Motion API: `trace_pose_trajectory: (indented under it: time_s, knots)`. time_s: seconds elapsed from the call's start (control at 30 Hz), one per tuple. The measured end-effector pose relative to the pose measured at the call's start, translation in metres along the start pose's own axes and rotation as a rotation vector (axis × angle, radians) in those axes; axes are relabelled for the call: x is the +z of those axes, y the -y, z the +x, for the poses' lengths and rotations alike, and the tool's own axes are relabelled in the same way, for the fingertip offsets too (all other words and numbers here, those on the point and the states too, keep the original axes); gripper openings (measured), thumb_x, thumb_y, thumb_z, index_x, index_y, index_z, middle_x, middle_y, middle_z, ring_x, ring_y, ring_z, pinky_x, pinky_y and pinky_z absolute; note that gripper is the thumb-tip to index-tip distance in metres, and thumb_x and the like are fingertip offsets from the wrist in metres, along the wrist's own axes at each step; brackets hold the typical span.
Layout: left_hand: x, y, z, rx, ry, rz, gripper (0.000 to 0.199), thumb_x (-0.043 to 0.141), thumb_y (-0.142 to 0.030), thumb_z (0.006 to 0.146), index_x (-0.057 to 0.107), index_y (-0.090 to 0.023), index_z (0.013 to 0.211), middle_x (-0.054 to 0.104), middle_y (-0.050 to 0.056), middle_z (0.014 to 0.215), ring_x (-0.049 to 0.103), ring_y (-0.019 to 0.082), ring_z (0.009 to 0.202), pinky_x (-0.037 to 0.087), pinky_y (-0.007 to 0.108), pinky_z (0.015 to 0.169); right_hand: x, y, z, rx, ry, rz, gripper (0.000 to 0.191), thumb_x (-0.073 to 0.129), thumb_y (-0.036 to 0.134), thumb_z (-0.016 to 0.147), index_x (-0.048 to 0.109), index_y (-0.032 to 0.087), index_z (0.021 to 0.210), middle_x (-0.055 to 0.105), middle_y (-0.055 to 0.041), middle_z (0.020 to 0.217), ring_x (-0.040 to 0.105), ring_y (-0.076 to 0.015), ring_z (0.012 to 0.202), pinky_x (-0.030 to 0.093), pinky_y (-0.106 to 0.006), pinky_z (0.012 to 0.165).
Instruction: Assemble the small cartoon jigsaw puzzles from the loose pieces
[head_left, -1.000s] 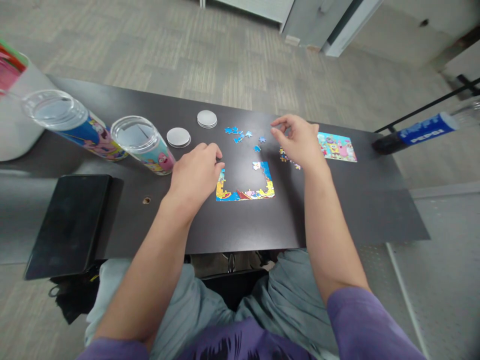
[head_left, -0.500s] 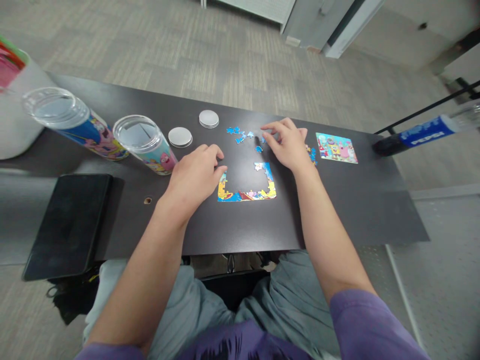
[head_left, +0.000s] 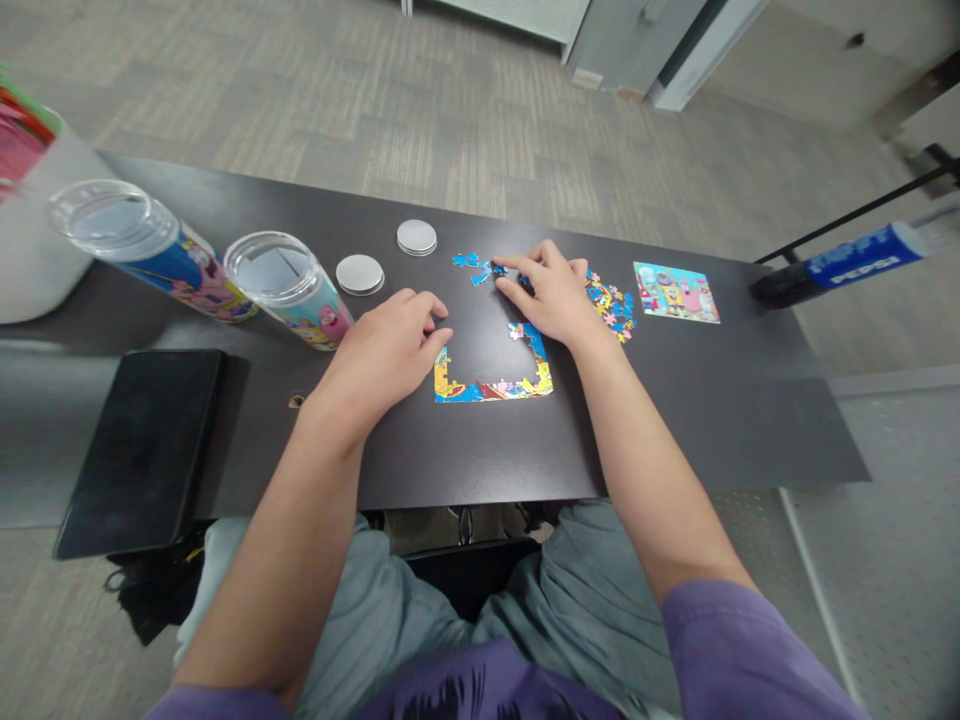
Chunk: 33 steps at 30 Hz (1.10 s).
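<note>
A partly built puzzle frame [head_left: 491, 385], yellow and blue, lies on the dark table [head_left: 675, 420]. My left hand [head_left: 390, 345] rests palm down at the frame's left side, fingers curled, touching its edge. My right hand [head_left: 547, 290] lies flat above the frame's right corner, its fingertips on the loose blue pieces [head_left: 472, 265]. A heap of mixed loose pieces [head_left: 611, 300] sits just right of that hand. Beyond the heap lies a small picture card [head_left: 675, 292] showing cartoon figures.
Two clear tubes with cartoon labels [head_left: 150, 250] [head_left: 289, 290] lie on their sides at the left, with two round lids [head_left: 358, 273] [head_left: 416, 237] beside them. A black tablet [head_left: 142, 440] lies at the near left edge. A blue-labelled bottle [head_left: 847, 260] lies at the far right.
My right hand has moved left from the heap of mixed pieces to the loose blue pieces and lowered onto them. My left hand has stayed at the frame's left side.
</note>
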<state>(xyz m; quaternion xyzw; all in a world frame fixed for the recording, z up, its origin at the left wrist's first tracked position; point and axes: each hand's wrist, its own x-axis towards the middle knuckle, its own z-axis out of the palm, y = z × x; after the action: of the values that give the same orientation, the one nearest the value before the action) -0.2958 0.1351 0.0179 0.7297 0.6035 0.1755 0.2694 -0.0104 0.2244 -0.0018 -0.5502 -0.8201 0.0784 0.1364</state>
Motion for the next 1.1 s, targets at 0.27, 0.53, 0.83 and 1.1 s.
trace_pose_trajectory:
  time_s: [0.27,0.53,0.83,1.1]
  knots:
    - [0.004,0.004,0.000,0.021,-0.022,0.000,0.026,0.071,-0.035,0.117,0.082,-0.023,0.137,0.083,0.012,0.129,0.079,0.032,0.100,0.061,0.052,0.099,-0.009,-0.003,-0.001,0.065,-0.058,0.000,0.040,0.074,0.033,0.124,0.089,0.032,0.161,0.081,-0.0181,0.151,0.081,-0.0450,0.138,0.047,-0.071,0.129]
    - [-0.001,-0.003,0.001,-0.010,-0.007,0.085,0.034,0.057,-0.035,0.122,0.083,-0.024,0.141,0.087,0.018,0.141,0.084,0.042,0.128,0.064,0.057,0.110,-0.005,0.006,0.003,0.144,-0.070,0.110,0.018,0.084,0.028,0.115,0.093,0.029,0.131,0.084,-0.0156,0.144,0.081,-0.0430,0.139,0.044,-0.066,0.127]
    - [0.000,0.006,0.001,0.027,-0.037,0.045,0.036,0.051,-0.035,0.123,0.081,-0.024,0.141,0.088,0.018,0.150,0.083,0.040,0.138,0.064,0.057,0.123,-0.015,0.031,-0.001,0.056,0.068,0.233,0.008,0.091,0.021,0.107,0.087,0.028,0.109,0.093,-0.0082,0.127,0.084,-0.0359,0.121,0.047,-0.061,0.128]
    - [-0.002,0.025,-0.010,0.084,-0.014,-0.135,0.040,0.081,-0.032,0.107,0.079,-0.027,0.147,0.084,0.009,0.136,0.078,0.025,0.097,0.066,0.047,0.100,-0.013,0.073,-0.008,-0.041,0.173,0.482,0.008,0.082,0.024,0.112,0.089,0.027,0.113,0.094,-0.0047,0.113,0.080,-0.0277,0.097,0.056,-0.050,0.109]
